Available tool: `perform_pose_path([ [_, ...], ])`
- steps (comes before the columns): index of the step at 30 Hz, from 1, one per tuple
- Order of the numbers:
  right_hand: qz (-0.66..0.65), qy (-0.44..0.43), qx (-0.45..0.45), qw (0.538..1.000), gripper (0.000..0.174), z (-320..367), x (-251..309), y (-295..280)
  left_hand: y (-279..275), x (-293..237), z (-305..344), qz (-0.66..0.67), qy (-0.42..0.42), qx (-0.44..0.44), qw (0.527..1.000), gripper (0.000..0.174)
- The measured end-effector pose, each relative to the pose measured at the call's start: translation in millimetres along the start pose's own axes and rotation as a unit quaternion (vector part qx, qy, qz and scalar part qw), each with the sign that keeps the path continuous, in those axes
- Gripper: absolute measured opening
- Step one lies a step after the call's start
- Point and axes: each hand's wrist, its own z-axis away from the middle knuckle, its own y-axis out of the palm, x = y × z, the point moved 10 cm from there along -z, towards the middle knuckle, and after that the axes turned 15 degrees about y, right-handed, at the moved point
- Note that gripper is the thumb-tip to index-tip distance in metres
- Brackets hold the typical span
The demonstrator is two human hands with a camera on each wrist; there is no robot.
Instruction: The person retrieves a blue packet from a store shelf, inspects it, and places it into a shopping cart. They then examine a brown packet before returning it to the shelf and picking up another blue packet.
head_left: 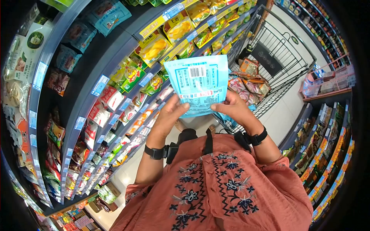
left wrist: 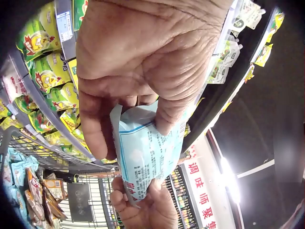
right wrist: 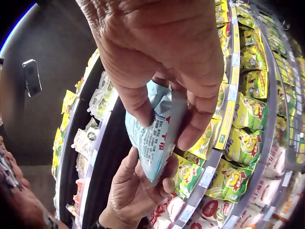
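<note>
Both hands hold a light blue plastic pouch up in front of the body, its printed side with a barcode facing the head camera. My left hand pinches its lower left corner, thumb on the printed face and fingers behind. At the lower right corner my right hand grips it the same way. In the left wrist view the pouch bulges between the two hands. The right wrist view shows the pouch edge-on, with the right thumb pressed to its face.
A wire shopping cart stands ahead to the right, with several orange-brown packets in it. Shelves of yellow and green bags run along the left. Similar blue pouches lie on a shelf at upper left. Another rack stands at right.
</note>
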Motion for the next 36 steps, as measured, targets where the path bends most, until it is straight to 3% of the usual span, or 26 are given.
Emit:
perform_pose_path([
  [17,-0.028,0.019,0.016,0.999,0.046,1,-2,5,2,-2,4,0.025,-0.002,0.004,1.0,0.052],
  [23,-0.04,0.028,0.03,0.998,0.046,3,0,10,-17,0,12,-0.056,-0.035,0.0,0.998,0.048],
  [26,-0.042,0.019,0.029,0.999,0.046,2,1,10,-46,-7,17,-0.053,0.027,-0.094,0.994,0.052],
  [29,-0.059,0.034,0.034,0.997,0.044,1,-1,10,-55,-57,23,-0.316,0.162,-0.106,0.929,0.056],
  [32,-0.068,0.034,0.044,0.996,0.043,-4,-3,12,-31,-86,27,-0.532,0.265,-0.049,0.803,0.064],
  [36,-0.078,0.047,0.058,0.994,0.042,-4,-1,16,-18,-82,29,-0.551,0.285,-0.022,0.784,0.072],
])
